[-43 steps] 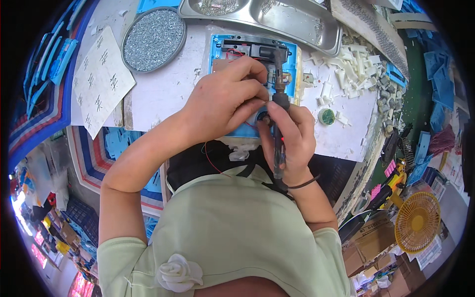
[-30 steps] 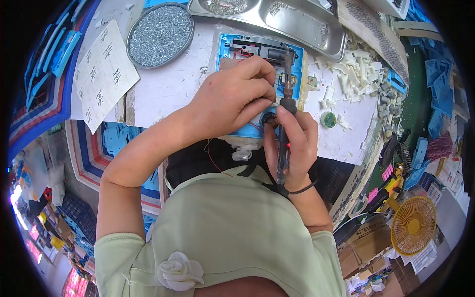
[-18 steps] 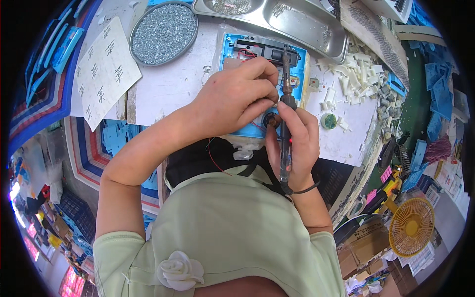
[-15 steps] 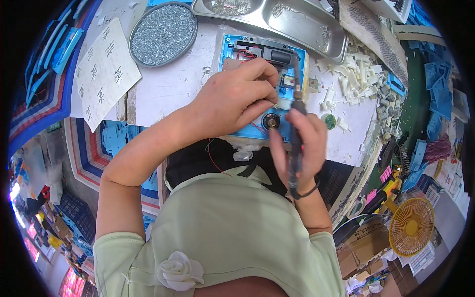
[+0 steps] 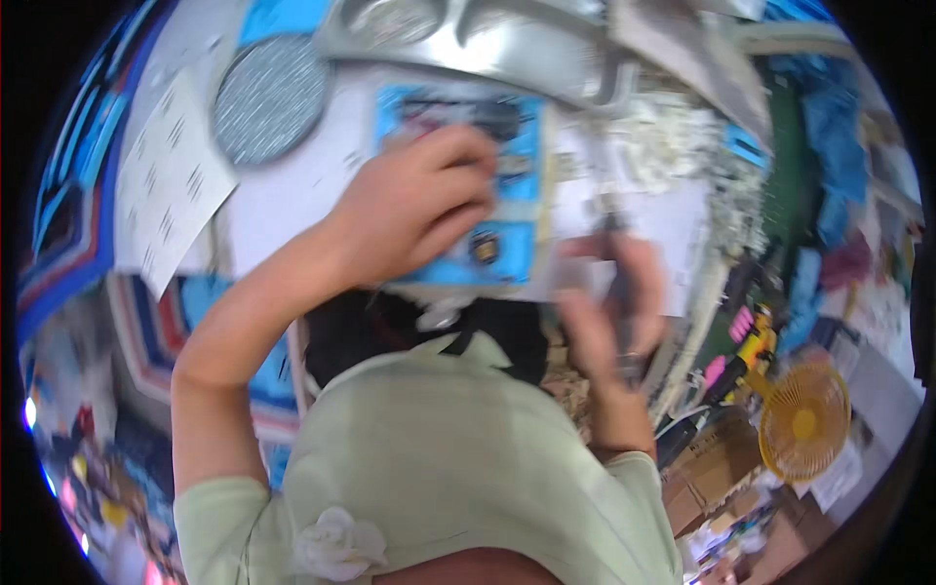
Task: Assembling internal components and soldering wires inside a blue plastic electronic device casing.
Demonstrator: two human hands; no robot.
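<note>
Here the left hand [image 5: 414, 219] lies flat, fingers spread, on the blue fixture [image 5: 468, 185] on the bench [image 5: 292, 195]; the blurred right hand [image 5: 609, 312] grips a dark screwdriver [image 5: 619, 292] just beside it.

A round grey textured disc [image 5: 270, 97] lies in the upper left of the frame on a white work surface [image 5: 292, 195]. Left of the disc, a white paper sheet with rows of dark marks [image 5: 168, 190] hangs over the surface's edge. Along the top runs a shiny metal tray [image 5: 487, 44], blurred. Right of centre near the top, a heap of small white plastic pieces [image 5: 673, 136] spreads over the white surface. In the lower right stands a round yellow fan with a wire grille [image 5: 804, 421], with brown cardboard boxes [image 5: 717, 468] just left of it. A green fabric garment with a white cloth flower [image 5: 336, 546] fills the bottom centre.
</note>
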